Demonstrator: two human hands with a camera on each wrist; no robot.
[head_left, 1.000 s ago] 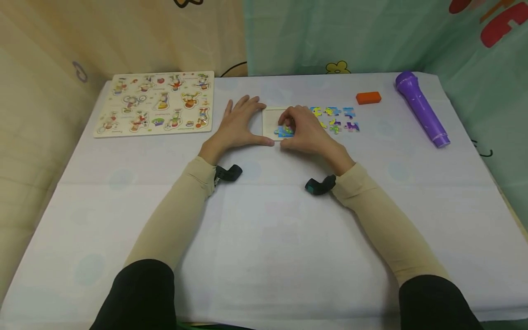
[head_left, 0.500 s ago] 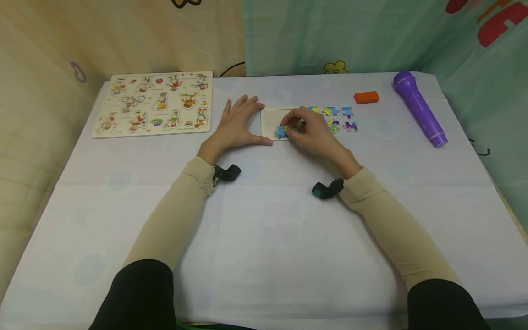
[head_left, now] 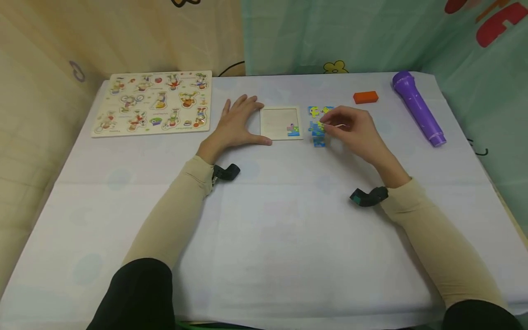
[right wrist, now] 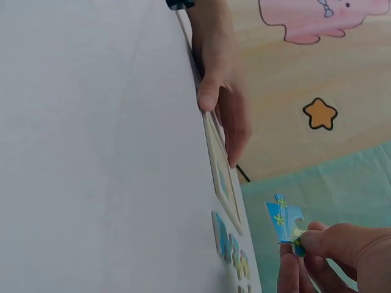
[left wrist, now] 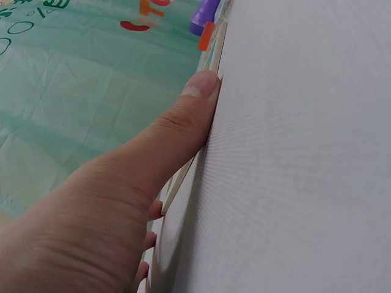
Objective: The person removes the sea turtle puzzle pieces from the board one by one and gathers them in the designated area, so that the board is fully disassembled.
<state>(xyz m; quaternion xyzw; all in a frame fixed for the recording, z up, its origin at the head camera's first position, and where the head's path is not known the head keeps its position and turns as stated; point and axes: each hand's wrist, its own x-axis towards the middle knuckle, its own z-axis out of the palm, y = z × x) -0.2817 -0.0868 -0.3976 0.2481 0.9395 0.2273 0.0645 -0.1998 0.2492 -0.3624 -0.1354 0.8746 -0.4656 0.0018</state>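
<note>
Upright between the thumb and fingers of my right hand (head_left: 355, 133) is a blue jigsaw piece with yellow flowers (right wrist: 280, 221). The hand is right of the wooden puzzle tray (head_left: 280, 139), above loose jigsaw pieces (head_left: 319, 142), some of them hidden behind it. One pink, green and blue piece (head_left: 294, 130) lies in the tray's lower right corner. My left hand (head_left: 236, 124) is spread at the tray's left side, its fingers extended. In the left wrist view, the thumb (left wrist: 198, 91) touches the tray's edge.
A large wooden picture board (head_left: 156, 104) lies at the back left of the white-covered table (head_left: 264, 238). Toward the back right are an orange block (head_left: 365, 97) and a purple toy microphone (head_left: 420, 110). Curtains (head_left: 288, 36) hang behind the table.
My right hand has moved right, from over the tray to the loose pieces, carrying a blue jigsaw piece. The tray's lower right corner is now uncovered. My left hand has stayed in place.
</note>
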